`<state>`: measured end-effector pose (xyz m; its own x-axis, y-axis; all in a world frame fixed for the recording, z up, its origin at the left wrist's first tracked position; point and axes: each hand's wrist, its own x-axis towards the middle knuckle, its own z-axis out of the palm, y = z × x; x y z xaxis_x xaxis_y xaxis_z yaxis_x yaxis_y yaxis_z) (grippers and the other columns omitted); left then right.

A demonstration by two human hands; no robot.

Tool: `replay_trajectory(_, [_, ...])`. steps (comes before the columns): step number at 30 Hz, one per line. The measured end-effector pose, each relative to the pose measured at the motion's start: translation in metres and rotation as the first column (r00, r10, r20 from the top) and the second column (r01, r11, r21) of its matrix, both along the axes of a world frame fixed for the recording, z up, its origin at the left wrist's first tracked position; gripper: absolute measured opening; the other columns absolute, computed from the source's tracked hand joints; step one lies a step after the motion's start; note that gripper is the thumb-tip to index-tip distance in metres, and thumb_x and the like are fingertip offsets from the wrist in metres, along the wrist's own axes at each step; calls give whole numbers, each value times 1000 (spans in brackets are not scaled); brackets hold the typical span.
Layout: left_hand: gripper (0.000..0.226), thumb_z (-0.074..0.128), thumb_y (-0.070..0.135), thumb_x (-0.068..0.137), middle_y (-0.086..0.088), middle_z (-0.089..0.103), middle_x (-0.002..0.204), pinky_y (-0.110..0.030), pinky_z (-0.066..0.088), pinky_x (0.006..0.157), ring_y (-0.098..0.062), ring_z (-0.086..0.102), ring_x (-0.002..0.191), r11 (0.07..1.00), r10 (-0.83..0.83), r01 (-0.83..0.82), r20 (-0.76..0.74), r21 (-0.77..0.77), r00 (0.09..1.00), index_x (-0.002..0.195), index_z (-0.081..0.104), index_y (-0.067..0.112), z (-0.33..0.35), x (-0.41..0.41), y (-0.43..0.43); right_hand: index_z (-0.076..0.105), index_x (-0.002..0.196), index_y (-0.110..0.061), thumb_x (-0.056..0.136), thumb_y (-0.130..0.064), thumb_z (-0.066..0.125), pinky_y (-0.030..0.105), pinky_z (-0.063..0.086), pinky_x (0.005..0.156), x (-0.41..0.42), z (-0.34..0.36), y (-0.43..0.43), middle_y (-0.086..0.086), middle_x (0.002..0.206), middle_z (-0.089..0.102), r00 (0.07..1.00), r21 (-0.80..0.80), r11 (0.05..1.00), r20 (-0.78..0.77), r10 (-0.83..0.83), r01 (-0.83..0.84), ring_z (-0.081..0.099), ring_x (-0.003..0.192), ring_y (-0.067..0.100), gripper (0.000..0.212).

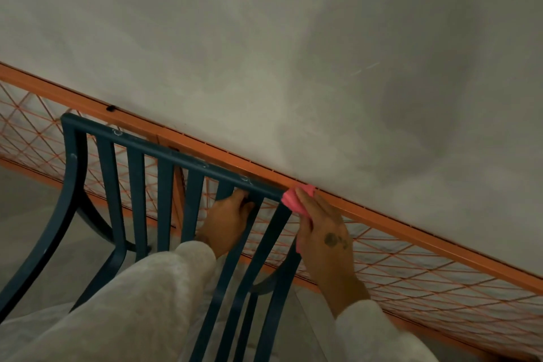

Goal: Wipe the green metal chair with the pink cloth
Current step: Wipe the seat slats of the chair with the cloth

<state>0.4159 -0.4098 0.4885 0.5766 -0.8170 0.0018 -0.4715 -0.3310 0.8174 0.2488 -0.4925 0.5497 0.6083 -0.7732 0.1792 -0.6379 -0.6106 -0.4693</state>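
Mid-wipe, right end of top rail [188,156] | clutched pink cloth [295,200] in right hand [323,232], pressed to corner of green metal chair [77,156] | gripped top rail with left hand [226,223], steadying | needed next, likely: firm sweep along rail, then slats [165,203].

Narrow gaps are left between the slats of the dark green metal chair [164,185]; one is taken by the left hand [227,223]. Behind its top rail, passage is blocked by the orange wire-mesh railing [382,220].
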Motion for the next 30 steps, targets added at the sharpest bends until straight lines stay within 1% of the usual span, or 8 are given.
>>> replay_trajectory(5, [21,53,18,97,-12,70,99,-33,53,77,-27,67,88,1000,4,-3,28,-21,1000,116,59,10,-1,2,0,49,140,-22,96,-17,53,44,52,94,-2,-1,-7,3,137,55,991,61,990,-23,-129,130,54,120,25,44])
replay_trajectory(9, [23,50,20,98,-10,70,104,-30,51,77,-25,66,91,1000,19,-19,-21,17,1000,119,56,14,-2,0,-2,55,129,-27,90,-12,56,38,54,86,37,4,-1,0,117,62,989,33,991,-72,-128,130,58,101,21,42])
replay_trajectory(16, [23,49,19,98,-6,70,105,-27,50,77,-22,67,91,1000,8,-8,-14,12,1000,120,56,14,-1,-1,-1,43,142,-29,96,-19,54,34,46,100,39,5,5,-2,136,55,998,45,998,-48,37,-35,55,118,21,48])
replay_trajectory(21, [5,64,13,89,2,67,79,-25,54,65,-8,62,67,969,222,-213,64,-128,973,90,67,16,6,8,15,46,140,-32,97,-27,50,37,53,92,0,16,-12,-3,132,59,993,98,994,-111,-46,58,62,106,19,43])
replay_trajectory(24, [16,71,19,83,8,62,91,-21,49,72,-6,59,81,905,402,-404,-42,-129,914,94,59,22,5,20,26,55,131,-38,97,-26,50,24,55,76,1,28,-30,-6,116,67,987,221,970,-142,-71,102,64,87,7,36])
replay_trajectory(27, [27,67,23,88,12,61,102,-12,42,77,-2,57,92,964,239,-251,-120,-92,964,112,57,22,4,27,28,62,118,-42,97,-35,49,2,35,48,25,40,-30,-26,86,62,994,290,952,-82,-74,95,57,67,-13,25])
replay_trajectory(28, [25,64,22,90,11,63,104,-8,40,77,-1,56,93,977,182,-194,-129,-87,975,115,57,20,3,30,28,62,114,-42,97,-36,49,2,32,45,36,40,-25,-31,82,55,996,308,948,-46,-74,84,54,68,-17,23])
replay_trajectory(30, [19,58,21,94,4,68,107,-8,42,76,-3,59,91,984,158,-168,-142,-62,977,113,60,18,2,36,27,61,113,-43,97,-38,46,4,28,50,62,36,-14,-33,81,47,999,329,943,-11,-52,52,50,66,-9,21])
